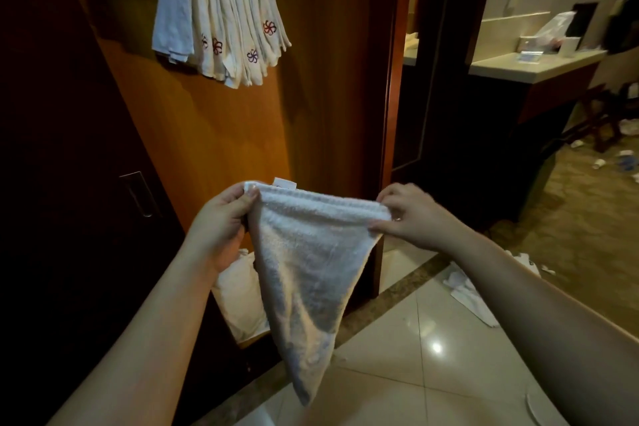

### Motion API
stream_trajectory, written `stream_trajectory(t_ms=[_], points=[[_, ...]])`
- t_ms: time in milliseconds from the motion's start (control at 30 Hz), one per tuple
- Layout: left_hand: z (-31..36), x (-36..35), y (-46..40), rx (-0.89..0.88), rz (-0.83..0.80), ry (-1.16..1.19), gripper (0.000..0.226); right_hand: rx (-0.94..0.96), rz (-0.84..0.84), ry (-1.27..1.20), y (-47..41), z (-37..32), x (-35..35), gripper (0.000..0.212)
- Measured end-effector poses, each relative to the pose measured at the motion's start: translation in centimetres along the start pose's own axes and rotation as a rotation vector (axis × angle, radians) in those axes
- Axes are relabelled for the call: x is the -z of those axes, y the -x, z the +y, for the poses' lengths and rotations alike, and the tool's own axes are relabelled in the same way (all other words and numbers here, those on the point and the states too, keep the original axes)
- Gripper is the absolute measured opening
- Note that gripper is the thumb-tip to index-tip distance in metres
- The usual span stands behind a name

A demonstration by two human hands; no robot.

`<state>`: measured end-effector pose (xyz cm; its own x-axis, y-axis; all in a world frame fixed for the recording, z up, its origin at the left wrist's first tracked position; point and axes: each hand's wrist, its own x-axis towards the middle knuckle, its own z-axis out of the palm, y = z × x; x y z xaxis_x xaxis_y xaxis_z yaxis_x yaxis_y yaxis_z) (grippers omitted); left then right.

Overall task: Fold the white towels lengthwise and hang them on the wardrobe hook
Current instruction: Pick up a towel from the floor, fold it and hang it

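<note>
Towel in hand (307, 252): held in the middle foreground, before the wardrobe panel (214, 128); the left hand (221, 218) pinches its upper left corner, the right hand (411, 214) its upper right corner; the rest hangs down to a point over the floor tiles (415, 349).
Hung towels (221, 14): bunched high on the wardrobe panel, above and left of the held towel.
Handle (136, 194): on the door left of the panel.
Folded cloth (242, 297): low behind the held towel, at the wardrobe's foot.
Counter (532, 62): far right, behind the doorway.
Scattered litter (470, 290): on the floor to the right.
</note>
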<state>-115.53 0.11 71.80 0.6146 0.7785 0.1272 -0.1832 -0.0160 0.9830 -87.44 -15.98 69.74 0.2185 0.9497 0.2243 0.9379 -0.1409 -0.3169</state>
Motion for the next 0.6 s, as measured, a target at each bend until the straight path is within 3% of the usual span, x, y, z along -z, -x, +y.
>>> stream_trajectory(t_ms=[67,133,267,367,600], points=[[-0.1,0.0,0.0,-0.013,0.016,0.010,0.024,0.022,0.170,0.121,-0.4,-0.5,1.3,0.046],[0.0,-0.1,0.1,-0.030,0.040,0.025,0.022,0.022,0.253,0.070,-0.3,-1.3,2.1,0.051],[0.3,-0.2,0.0,-0.080,0.033,0.043,0.020,-0.077,0.217,-0.159,0.6,-2.1,1.9,0.027],[0.3,-0.2,-0.2,-0.106,-0.003,0.049,0.019,-0.123,0.287,-0.321,0.5,-1.7,2.1,0.014],[0.7,-0.4,-0.8,-0.158,-0.039,0.101,0.020,-0.156,0.263,-0.893,-0.1,-0.6,1.4,0.033]])
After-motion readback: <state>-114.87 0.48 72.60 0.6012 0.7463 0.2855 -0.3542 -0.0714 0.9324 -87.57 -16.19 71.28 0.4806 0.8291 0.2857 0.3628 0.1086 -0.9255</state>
